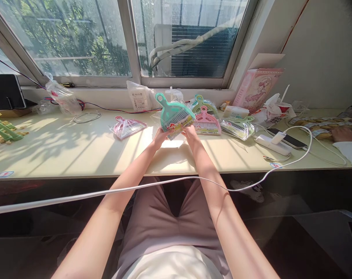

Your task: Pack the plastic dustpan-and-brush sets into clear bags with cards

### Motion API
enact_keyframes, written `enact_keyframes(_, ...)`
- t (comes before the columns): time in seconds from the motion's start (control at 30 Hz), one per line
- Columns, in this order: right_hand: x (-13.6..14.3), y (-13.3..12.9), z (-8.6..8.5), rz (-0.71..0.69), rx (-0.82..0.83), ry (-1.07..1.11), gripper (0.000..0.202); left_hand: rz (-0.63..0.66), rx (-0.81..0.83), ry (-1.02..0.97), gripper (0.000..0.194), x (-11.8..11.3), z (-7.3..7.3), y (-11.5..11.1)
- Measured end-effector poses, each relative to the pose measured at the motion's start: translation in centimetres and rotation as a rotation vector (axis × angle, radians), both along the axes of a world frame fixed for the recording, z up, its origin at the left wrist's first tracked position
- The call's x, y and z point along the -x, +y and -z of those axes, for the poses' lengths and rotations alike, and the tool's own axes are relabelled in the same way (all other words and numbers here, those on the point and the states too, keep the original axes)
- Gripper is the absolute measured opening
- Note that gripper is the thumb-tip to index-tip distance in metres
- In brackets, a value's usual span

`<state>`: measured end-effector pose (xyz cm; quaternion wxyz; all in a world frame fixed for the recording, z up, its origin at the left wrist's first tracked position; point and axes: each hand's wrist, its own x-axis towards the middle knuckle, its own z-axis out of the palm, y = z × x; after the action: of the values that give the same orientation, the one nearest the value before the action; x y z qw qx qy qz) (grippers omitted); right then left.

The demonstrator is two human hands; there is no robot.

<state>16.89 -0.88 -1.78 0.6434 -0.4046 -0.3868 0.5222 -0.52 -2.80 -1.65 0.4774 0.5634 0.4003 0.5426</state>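
Observation:
A teal dustpan and brush set (176,113) in clear wrapping is held up over the table, its handle pointing away from me. My left hand (162,136) grips its lower left edge, and my right hand (189,132) has its lower right edge. Just right of it lies a pink dustpan set (206,121), with a green dustpan set (201,104) behind. Farther right is another wrapped set (239,127) with a green handle. To the left, a pink wrapped set (128,127) rests alone on the tabletop.
A white cable (176,179) crosses in front of my lap from a power strip (273,145). Near that lie a phone (289,138) and another person's hand (344,134). A pink box (259,87) leans by the window. Green plastic pieces (3,130) sit at the left.

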Motion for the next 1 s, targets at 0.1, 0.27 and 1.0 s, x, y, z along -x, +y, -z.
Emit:
enact_keyframes(0.1,0.1,-0.3,-0.3,0.007,-0.007,-0.007,0.032,0.009,0.008,-0.009,0.055,0.0,-0.1,-0.1)
enact_keyframes(0.27,0.3,-0.9,-0.8,0.033,0.016,0.001,0.031,0.028,0.006,0.019,0.057,0.1,-0.1,0.0)
enact_keyframes(1.0,0.9,0.7,0.5,0.098,0.082,0.049,0.026,-0.022,0.037,0.007,0.054,-0.3,-0.5,-0.4)
